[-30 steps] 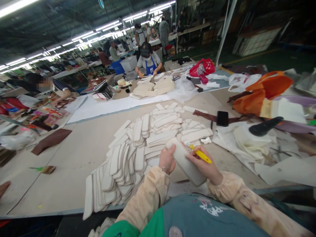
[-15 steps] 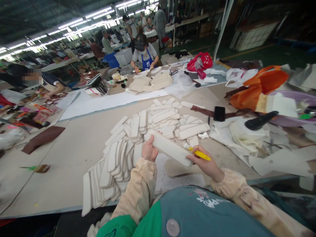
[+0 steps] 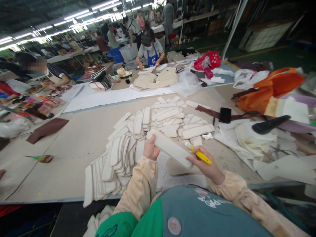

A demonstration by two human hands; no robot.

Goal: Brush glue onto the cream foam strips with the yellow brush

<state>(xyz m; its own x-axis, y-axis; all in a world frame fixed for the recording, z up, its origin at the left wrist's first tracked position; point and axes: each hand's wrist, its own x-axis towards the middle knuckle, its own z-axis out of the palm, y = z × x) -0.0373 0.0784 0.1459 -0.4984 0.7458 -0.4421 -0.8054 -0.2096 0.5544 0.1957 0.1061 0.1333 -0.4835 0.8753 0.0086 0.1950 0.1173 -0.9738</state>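
Observation:
My left hand (image 3: 151,149) is closed around the upper left end of a long pale strip with rounded corners (image 3: 171,148), thumb on top. The strip tilts down to the right. At its lower right end, the thumb of my right hand (image 3: 207,163) touches the edge. That same hand grips a yellow-handled brush (image 3: 202,157), whose whitish tip points up and left. Under the strip, another rounded piece (image 3: 177,168) lies on a white sheet (image 3: 168,179). Stacks of similar strips (image 3: 118,154) fan out left of my left hand, and a looser pile (image 3: 168,115) lies beyond.
A phone (image 3: 225,115), a brown strap (image 3: 207,112) and an orange bag (image 3: 271,87) lie to the right. A small green-tipped bottle (image 3: 44,159) and a brown piece (image 3: 48,130) are on the left. Across the table a co-worker (image 3: 150,52) handles similar pieces.
My view has shifted slightly, so the scene sits a little further right. Both hands keep their hold on the strip and the brush, with hardly any movement between them.

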